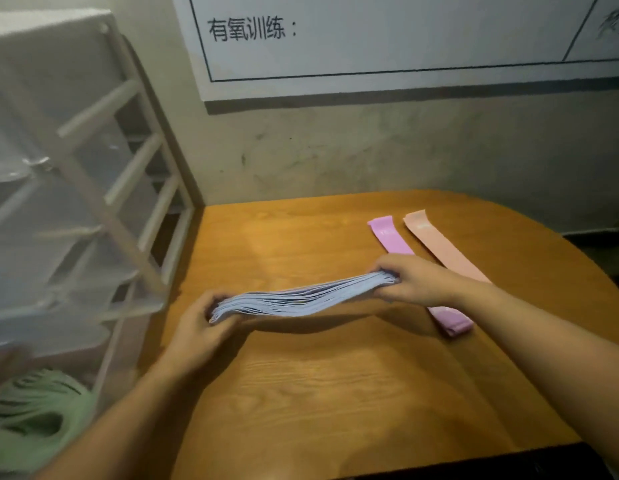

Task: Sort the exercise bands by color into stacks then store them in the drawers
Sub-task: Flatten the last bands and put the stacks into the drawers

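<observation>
A stack of pale blue exercise bands [301,297] hangs just above the wooden table [335,393], sagging in the middle. My left hand [200,327] grips its left end and my right hand [412,278] grips its right end. A purple stack of bands [450,322] lies on the table behind my right hand, partly hidden by it. A peach stack of bands [436,237] lies beside the purple one on its right. Green bands [34,410] lie in an open drawer at the lower left.
A white plastic drawer unit [93,202] with translucent drawers stands left of the table, against the wall. A whiteboard [387,39] with printed characters hangs on the wall behind. The table's rounded edge curves at the right and front.
</observation>
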`<state>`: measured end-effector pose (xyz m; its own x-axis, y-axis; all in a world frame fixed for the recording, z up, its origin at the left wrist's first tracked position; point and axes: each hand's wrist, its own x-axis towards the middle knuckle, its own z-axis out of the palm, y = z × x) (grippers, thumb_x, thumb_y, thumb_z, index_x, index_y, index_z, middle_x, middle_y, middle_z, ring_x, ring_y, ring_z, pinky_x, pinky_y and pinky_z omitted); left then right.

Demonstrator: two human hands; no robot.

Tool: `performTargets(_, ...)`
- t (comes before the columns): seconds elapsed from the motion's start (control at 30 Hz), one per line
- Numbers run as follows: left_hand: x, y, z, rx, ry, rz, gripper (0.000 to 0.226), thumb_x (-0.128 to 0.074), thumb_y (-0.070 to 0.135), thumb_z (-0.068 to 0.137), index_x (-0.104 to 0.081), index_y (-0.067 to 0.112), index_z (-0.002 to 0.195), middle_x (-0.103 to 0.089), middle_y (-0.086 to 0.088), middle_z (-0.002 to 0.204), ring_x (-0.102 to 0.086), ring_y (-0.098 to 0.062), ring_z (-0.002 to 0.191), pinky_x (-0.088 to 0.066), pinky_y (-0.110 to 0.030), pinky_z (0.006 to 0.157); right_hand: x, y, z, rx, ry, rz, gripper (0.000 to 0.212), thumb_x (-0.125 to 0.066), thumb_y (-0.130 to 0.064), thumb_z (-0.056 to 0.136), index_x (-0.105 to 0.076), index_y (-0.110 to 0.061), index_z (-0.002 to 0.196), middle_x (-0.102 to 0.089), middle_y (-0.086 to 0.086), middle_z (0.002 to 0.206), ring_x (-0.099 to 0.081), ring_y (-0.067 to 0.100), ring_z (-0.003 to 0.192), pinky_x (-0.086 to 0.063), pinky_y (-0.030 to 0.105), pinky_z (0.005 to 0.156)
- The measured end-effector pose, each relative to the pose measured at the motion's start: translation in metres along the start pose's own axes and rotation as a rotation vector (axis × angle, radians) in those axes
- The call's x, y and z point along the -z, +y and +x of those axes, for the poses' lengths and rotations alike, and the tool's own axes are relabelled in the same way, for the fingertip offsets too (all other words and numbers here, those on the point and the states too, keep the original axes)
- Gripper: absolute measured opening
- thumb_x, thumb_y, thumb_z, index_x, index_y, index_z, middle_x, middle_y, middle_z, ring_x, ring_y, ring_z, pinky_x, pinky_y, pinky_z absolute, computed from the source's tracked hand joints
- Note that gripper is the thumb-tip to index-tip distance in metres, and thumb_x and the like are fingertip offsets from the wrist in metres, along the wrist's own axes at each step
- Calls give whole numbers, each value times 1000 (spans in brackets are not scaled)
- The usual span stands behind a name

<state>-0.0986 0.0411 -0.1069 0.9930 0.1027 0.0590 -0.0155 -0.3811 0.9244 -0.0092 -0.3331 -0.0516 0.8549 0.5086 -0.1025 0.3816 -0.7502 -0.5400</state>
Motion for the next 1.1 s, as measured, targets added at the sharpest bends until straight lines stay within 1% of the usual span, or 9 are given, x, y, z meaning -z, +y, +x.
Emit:
performTargets(0.03, 3, -3, -1, 17, 3, 8, 27, -78, 4, 84, -69, 24, 100, -73, -6, 91, -71, -29, 82, -57, -43, 74, -4, -2, 5, -9, -14, 26, 25, -75, -26, 87, -68, -26, 110, -69, -9, 103, -63, 8, 95, -53, 33, 87)
performTargets(0.17, -1, -6, 1, -18, 34, 71, 31, -82, 5, 79, -65, 25, 95, -72, 20, 82, -63, 3, 68, -47, -13, 67, -17, 1, 19, -59, -66, 86, 22, -76, -30, 87, -67, -30, 107, -71, -8, 96, -67, 9, 87, -57, 32, 82)
performTargets(0.3, -8, -19, -2, 16, 65, 48, 40, -85, 6, 77, -65, 24, 108, -72, 6, 92, -65, 5, 83, -47, -8, 77, -24, 20, 26, -131, -121, 90, 24, -77, -29, 86, -66, -35, 106, -72, -8, 96, -67, 10, 90, -56, 29, 85)
performTargets(0.43, -10, -22, -1, 34, 62, 57, 52, -85, 11, 79, -60, 24, 122, -68, 5, 103, -65, 2, 91, -46, -6, 81, -26, 35, 32, -174, -121, 97, 45, -78, -30, 86, -56, -37, 124, -63, -10, 114, -63, 12, 103, -53, 26, 91)
performTargets(0.6, -10, -27, 2, 32, 76, 115, 35, -87, 21, 76, -64, 34, 98, -70, 7, 96, -66, -8, 89, -52, -26, 81, -24, 39, 41, -226, -150, 142, 38, -82, -26, 82, -61, -31, 113, -67, -6, 109, -66, 17, 102, -52, 17, 79)
performTargets(0.77, -7, -35, 3, 59, 29, 141, 37, -69, 47, 73, -62, 40, 108, -68, 7, 89, -64, -26, 86, -54, -54, 83, -24, 36, 37, -334, -164, 337, 70, -84, -28, 80, -43, -34, 136, -53, -4, 123, -57, 15, 110, -49, 16, 78)
performTargets(0.87, -8, -34, 2, 48, 30, 111, 32, -69, 43, 75, -64, 36, 106, -68, 7, 84, -64, -21, 78, -55, -43, 76, -24, 37, 36, -313, -153, 331, 51, -82, -31, 81, -53, -29, 122, -57, -2, 117, -59, 16, 104, -53, 20, 78)
performTargets(0.97, -10, -29, 0, 64, 49, 27, 23, -79, 16, 82, -66, 25, 99, -69, 7, 79, -62, -14, 71, -49, -25, 67, -23, 38, 36, -295, -123, 336, 35, -80, -31, 84, -58, -25, 110, -61, 2, 110, -61, 18, 100, -55, 24, 78)
performTargets(1.1, -14, -18, -6, 105, 49, -109, 22, -79, 5, 84, -59, 11, 92, -63, -2, 67, -53, -14, 56, -43, -23, 50, -27, 35, 35, -253, -97, 315, 34, -80, -23, 84, -55, -23, 108, -64, -2, 109, -63, 17, 102, -57, 33, 87)
